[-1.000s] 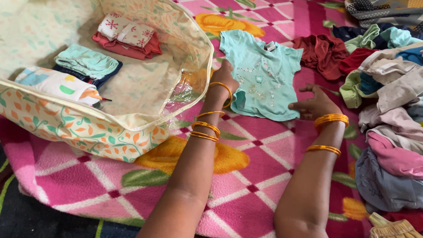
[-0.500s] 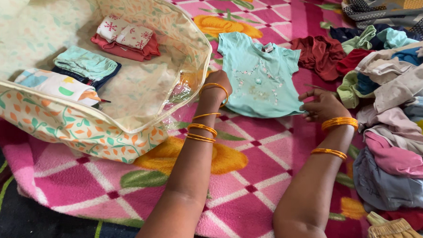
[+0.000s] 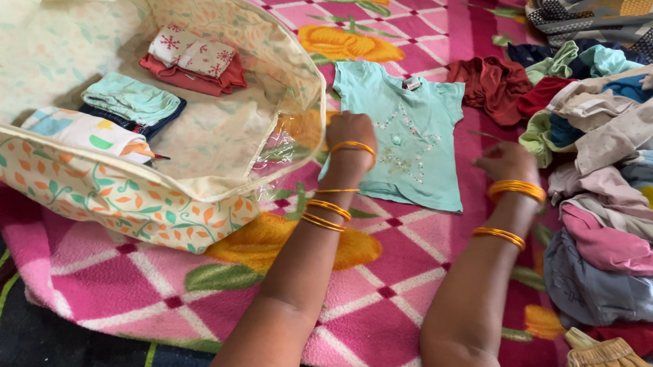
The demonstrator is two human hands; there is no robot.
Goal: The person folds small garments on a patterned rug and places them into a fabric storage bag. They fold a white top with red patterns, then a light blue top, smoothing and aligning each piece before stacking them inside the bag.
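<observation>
Left hand: the left hand (image 3: 350, 131) is seen at frame centre, knuckles toward the camera, laid on the left edge of the small mint-green cotton T-shirt (image 3: 412, 136). The grip is curled and narrow; whether cloth is pinched inside it cannot be told, since the fingers are hidden behind the back of the hand.
Right hand: the right hand (image 3: 507, 162) is blurred, right of centre, at the shirt's right edge. Its grip appears loosely closed; contact with the cloth cannot be confirmed.
Wrists: thin orange-gold bangles (image 3: 326, 209) are worn on both forearms.
Shirt position: the T-shirt is spread flat, front up, on the pink fleece blanket with white diamond lines and yellow flowers (image 3: 389, 276), just right of the storage bag and between the two hands.
Shirt direction: the collar is pointed toward the top of the frame and the hem toward the lower right; the long axis is run from upper left to lower right, slightly tilted. Both short sleeves are spread outward.
Bag: a cream fabric storage bag with an orange-and-green leaf print (image 3: 122, 203) is open in the upper left, with folded clothes (image 3: 132, 100) stacked inside.
Pile: loose, unfolded garments (image 3: 612, 164) are heaped along the right edge of the frame, near the right hand.
</observation>
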